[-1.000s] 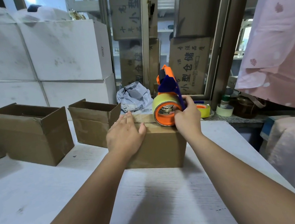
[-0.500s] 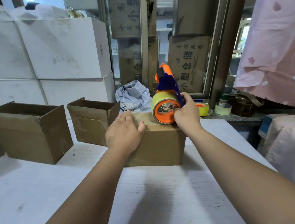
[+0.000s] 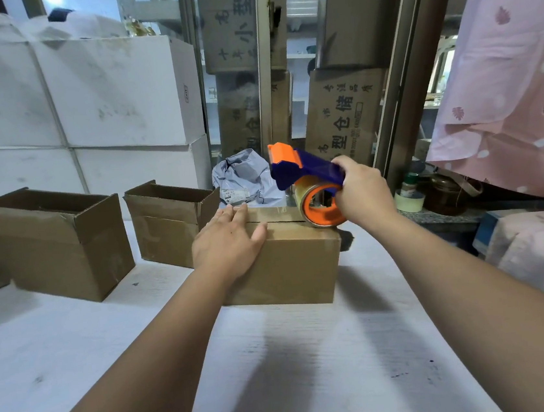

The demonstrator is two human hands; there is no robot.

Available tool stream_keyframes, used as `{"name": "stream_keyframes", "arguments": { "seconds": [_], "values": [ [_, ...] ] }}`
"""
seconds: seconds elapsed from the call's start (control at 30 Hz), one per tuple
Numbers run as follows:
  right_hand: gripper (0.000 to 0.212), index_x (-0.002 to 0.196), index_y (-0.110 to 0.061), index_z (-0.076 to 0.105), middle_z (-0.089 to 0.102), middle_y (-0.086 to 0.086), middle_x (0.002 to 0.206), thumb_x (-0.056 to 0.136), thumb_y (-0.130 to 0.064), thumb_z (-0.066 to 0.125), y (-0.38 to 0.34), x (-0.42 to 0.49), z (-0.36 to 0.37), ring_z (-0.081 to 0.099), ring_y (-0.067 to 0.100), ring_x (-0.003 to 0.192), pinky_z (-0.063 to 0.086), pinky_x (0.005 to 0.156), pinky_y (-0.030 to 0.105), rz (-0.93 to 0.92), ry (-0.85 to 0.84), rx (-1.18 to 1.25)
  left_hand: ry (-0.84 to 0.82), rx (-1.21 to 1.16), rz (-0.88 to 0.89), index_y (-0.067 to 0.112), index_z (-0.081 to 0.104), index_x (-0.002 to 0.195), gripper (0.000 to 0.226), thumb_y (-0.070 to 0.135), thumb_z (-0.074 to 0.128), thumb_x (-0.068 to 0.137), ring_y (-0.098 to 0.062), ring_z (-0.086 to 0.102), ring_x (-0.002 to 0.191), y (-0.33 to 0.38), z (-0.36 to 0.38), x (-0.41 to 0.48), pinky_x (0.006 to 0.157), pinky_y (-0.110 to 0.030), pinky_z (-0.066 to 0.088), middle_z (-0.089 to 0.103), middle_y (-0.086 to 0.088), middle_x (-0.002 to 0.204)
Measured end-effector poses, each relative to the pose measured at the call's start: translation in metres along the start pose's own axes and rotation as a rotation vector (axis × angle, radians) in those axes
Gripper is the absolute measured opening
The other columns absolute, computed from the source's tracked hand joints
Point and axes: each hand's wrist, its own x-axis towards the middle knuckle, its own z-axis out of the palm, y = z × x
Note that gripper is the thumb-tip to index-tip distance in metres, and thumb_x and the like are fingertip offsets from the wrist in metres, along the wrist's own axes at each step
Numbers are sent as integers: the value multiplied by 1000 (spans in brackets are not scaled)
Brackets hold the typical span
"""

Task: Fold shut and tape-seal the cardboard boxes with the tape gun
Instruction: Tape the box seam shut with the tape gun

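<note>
A closed brown cardboard box (image 3: 291, 264) stands in the middle of the white table (image 3: 297, 348). My left hand (image 3: 227, 241) lies flat on its top flaps, fingers straight, pressing them down. My right hand (image 3: 362, 192) grips the handle of the blue and orange tape gun (image 3: 309, 184). The gun is tilted to the left, its orange head raised, and its tape roll rests at the box's right top edge. A shiny strip of tape shows along the top's far side.
Two open brown boxes (image 3: 54, 237) (image 3: 170, 217) stand to the left, another at the far left edge. White cartons (image 3: 109, 99) are stacked behind. A crumpled grey bag (image 3: 244, 182), tape rolls (image 3: 410, 198) on the sill and pink cloth (image 3: 514, 83) lie at back right.
The tape gun has tipped from upright to leaning left, and my right hand has shifted right to the box's right edge. My left hand stays pressed on the top.
</note>
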Motion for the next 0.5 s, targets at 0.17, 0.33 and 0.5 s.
{"name": "stream_keyframes", "arguments": {
  "seconds": [0.17, 0.33, 0.5],
  "values": [
    [44, 126, -20, 51, 61, 6, 113, 86, -3, 57, 6, -3, 6, 54, 26, 98, 46, 77, 33, 57, 21, 91, -2, -2, -11, 27, 19, 151, 65, 59, 19, 95, -12, 12, 145, 2, 0, -2, 112, -35, 24, 19, 2, 158],
    [41, 125, -22, 49, 60, 2, 111, 89, -4, 55, 12, -6, 17, 53, 23, 96, 47, 73, 31, 128, 32, 222, -6, 3, -16, 23, 19, 151, 63, 55, 21, 97, -11, 10, 145, 2, -1, -2, 113, -33, 20, 18, 2, 158],
    [36, 122, -23, 50, 60, 0, 105, 91, -4, 50, 15, -5, 21, 56, 24, 95, 53, 77, 38, 173, 43, 299, 1, -4, -45, 17, 20, 150, 66, 54, 24, 96, -13, 17, 144, 4, -3, -3, 110, -34, 27, 23, 0, 156]
  ]
}}
